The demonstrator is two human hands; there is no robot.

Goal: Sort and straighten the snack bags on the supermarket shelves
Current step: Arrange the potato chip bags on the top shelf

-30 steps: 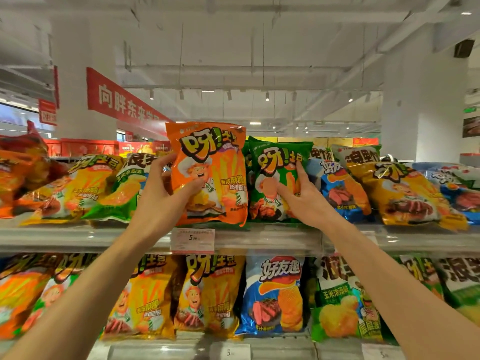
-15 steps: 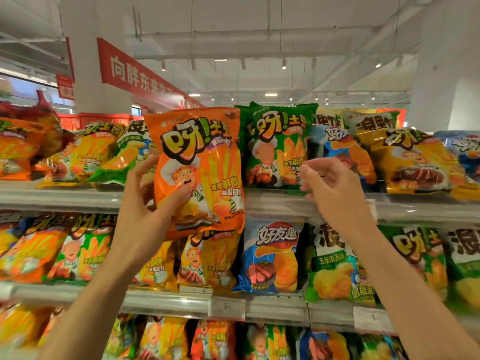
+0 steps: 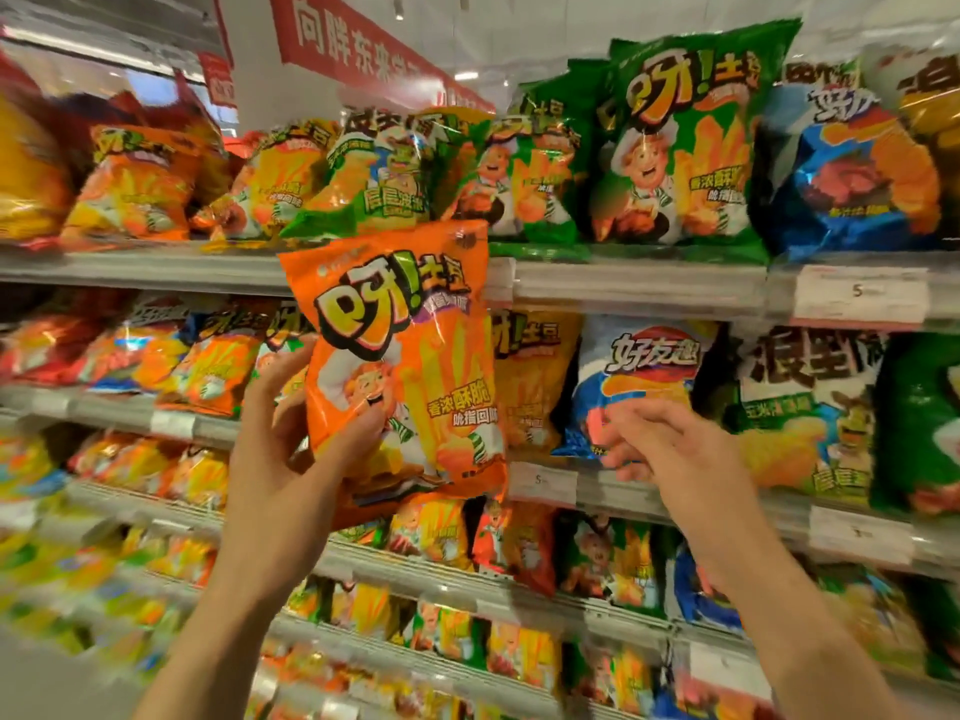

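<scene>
Left hand (image 3: 291, 459) grips the orange snack bag (image 3: 402, 356) by its lower left edge, thumb across the front, bag upright and off the shelves, held before the second shelf (image 3: 639, 293). Right hand (image 3: 670, 449) holds nothing, fingers loosely extended toward the blue-and-white bag (image 3: 644, 366) behind it. Farther up, a green bag (image 3: 685, 132) stands on the top shelf beside a blue bag (image 3: 852, 168).

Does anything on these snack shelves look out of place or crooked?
Yes. On the top shelf, bags left of the upright green bag lie slumped and overlapping. On the shelf below, a blue-and-white bag sits between a yellow bag and a green one. The left hand grips an orange bag off the shelf.
</scene>
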